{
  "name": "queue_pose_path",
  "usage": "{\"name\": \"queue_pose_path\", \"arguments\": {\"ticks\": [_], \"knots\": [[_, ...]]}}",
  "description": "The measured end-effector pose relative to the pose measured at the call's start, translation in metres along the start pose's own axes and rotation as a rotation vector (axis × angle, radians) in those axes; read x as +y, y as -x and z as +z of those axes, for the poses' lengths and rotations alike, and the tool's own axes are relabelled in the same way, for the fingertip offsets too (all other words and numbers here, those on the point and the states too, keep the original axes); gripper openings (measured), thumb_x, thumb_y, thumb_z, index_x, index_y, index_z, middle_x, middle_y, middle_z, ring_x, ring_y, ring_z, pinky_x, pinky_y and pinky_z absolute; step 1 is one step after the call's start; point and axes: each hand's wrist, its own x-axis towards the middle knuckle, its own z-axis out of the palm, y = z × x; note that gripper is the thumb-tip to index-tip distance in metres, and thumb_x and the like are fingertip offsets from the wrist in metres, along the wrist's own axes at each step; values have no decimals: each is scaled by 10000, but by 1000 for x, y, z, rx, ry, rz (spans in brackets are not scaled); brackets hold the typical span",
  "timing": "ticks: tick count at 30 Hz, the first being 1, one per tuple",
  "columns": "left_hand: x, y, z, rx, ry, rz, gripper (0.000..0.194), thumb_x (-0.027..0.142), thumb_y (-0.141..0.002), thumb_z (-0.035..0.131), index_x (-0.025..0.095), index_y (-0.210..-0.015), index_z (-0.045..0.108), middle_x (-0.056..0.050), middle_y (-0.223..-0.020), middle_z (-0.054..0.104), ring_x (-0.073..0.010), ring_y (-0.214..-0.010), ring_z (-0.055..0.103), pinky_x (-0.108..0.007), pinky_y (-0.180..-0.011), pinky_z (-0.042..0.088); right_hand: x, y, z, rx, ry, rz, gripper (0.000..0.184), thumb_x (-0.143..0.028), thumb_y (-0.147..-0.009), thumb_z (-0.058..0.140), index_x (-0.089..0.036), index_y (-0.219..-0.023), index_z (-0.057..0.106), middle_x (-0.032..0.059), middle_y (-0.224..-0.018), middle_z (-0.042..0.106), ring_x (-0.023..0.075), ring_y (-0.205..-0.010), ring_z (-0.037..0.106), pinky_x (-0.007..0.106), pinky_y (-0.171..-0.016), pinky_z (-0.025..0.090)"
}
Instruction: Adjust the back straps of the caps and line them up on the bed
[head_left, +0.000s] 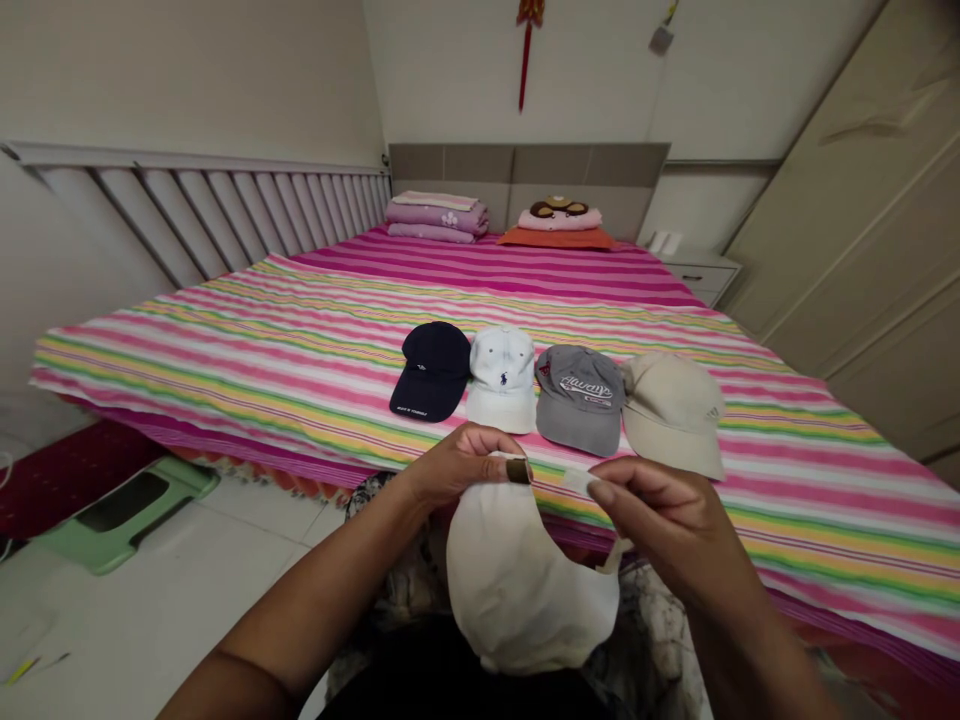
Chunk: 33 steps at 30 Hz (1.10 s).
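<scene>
Both my hands hold a cream cap [525, 580] in front of me, below the bed's edge. My left hand [457, 465] pinches the back strap at its brass buckle. My right hand [660, 525] pinches the loose end of the strap. Beyond them a row of caps lies on the striped bedspread [300, 350]: a navy cap [433, 370], a white cap [501, 378], a grey cap [581, 397] and a beige cap [673, 412].
Folded purple bedding [437, 215] and an orange pillow [559, 225] sit at the headboard. A white rail [202, 205] runs along the left wall. A green stool [124, 510] stands on the floor at left. A wardrobe [862, 230] is at right.
</scene>
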Motion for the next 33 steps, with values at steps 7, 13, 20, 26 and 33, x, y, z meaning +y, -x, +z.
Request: {"name": "queue_pose_path", "arguments": {"ticks": [7,13,20,26,33], "knots": [[4,7,1,-4,-106,36,277,329,-573,734,108,-727,673,-30,-609,625,-81,-481,527,-179,-467,376,-5,1,12,58,258,-196,174,-268,-737,571,-163,-603,601,-16,-475,534,91,-426,445,194,-402,350],[3,7,2,-7,-126,31,262,326,-596,720,113,-742,675,-25,-609,622,-71,-479,518,-163,-452,357,-1,-4,11,-26,346,-253,182,-272,-757,545,-165,-623,605,-19,-463,530,99,-409,466,195,-400,370],[4,7,3,26,-138,3,288,332,-549,746,101,-705,673,-31,-604,617,-78,-493,520,-164,-462,365,3,-3,10,-99,319,-191,206,-293,-767,537,-164,-620,603,-9,-452,543,102,-382,467,195,-360,352],[5,8,2,18,-176,-7,271,329,-571,732,102,-707,673,-32,-609,619,-83,-503,525,-169,-469,363,-1,-2,8,-187,331,-234,181,-273,-779,529,-170,-672,635,17,-532,611,128,-455,537,211,-434,417],[2,9,3,5,-125,-33,306,355,-548,742,99,-697,663,-22,-578,602,-70,-467,496,-164,-442,341,-1,-5,6,-262,306,-179,201,-280,-789,518,-160,-703,654,16,-558,611,127,-477,542,209,-445,418]]}}
